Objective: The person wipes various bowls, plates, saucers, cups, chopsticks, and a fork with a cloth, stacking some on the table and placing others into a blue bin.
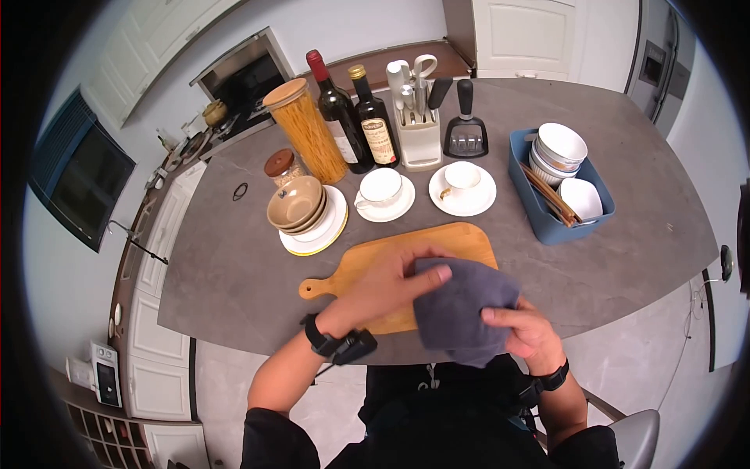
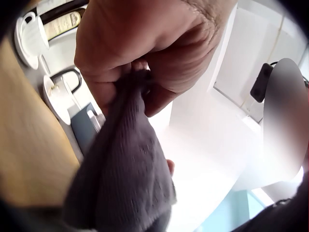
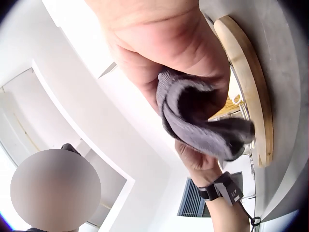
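A folded dark grey cloth (image 1: pixel 465 313) is held up between both hands, over the near right part of a wooden cutting board (image 1: pixel 375 262). My left hand (image 1: pixel 394 285) pinches the cloth's upper left side, thumb on the face toward me. On the opposite side my right hand (image 1: pixel 527 328) grips the edge with its thumb on top and its fingers behind. In the left wrist view the cloth (image 2: pixel 128 159) hangs from pinched fingers. The right wrist view shows the cloth (image 3: pixel 193 116) bent in curved layers under the right palm (image 3: pixel 164 43).
Beyond the board stand two white cups on saucers (image 1: pixel 383 191), stacked brown bowls (image 1: pixel 295 202) on plates, bottles (image 1: pixel 344 125), a pasta jar (image 1: pixel 308 133) and a utensil holder (image 1: pixel 419 137). At the right sits a blue bin (image 1: pixel 543 223) with bowls and chopsticks.
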Demonstrator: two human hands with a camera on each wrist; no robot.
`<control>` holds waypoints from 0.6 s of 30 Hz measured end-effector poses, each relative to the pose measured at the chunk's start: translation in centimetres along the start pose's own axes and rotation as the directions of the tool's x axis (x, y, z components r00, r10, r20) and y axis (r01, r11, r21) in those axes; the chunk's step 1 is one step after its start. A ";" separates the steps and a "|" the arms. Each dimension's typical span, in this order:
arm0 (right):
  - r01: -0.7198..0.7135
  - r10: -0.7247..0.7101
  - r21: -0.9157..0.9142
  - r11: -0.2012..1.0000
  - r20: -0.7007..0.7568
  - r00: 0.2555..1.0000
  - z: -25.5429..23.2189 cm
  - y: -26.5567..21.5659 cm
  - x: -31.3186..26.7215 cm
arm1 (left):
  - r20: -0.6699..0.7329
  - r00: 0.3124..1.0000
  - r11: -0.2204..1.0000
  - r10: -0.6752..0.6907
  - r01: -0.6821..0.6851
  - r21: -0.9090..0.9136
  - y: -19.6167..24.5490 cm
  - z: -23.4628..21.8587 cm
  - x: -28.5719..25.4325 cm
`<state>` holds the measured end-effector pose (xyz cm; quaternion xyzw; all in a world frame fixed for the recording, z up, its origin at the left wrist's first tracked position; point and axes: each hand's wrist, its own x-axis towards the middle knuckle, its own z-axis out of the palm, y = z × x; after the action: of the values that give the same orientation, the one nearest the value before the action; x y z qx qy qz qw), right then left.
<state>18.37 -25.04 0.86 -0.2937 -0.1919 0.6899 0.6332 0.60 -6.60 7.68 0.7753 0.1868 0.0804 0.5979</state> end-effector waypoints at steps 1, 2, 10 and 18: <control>0.004 0.001 0.053 0.999 -0.103 0.995 -0.2 0.1 -0.1 | -0.080 0.996 0.997 -0.029 0.022 -0.080 -1.2 -1.0 1.0; 0.008 -0.002 0.058 0.998 -0.099 0.995 -0.7 0.3 -0.2 | -0.157 0.986 0.986 -0.062 0.036 -0.160 -2.2 -2.1 2.0; 0.315 -0.286 0.076 0.946 -0.267 0.921 -2.1 0.0 -1.4 | -0.248 0.892 0.318 0.378 0.126 0.939 -8.7 -9.5 8.1; 0.463 -0.592 -0.392 0.795 -0.338 0.732 0.6 0.3 0.0 | -0.431 0.899 0.997 0.079 -0.062 0.052 -3.7 -5.4 3.1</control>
<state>17.79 -25.04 1.10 -0.4622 -0.2142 0.3587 0.7822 0.81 0.27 5.31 0.7554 0.2882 0.2687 0.5236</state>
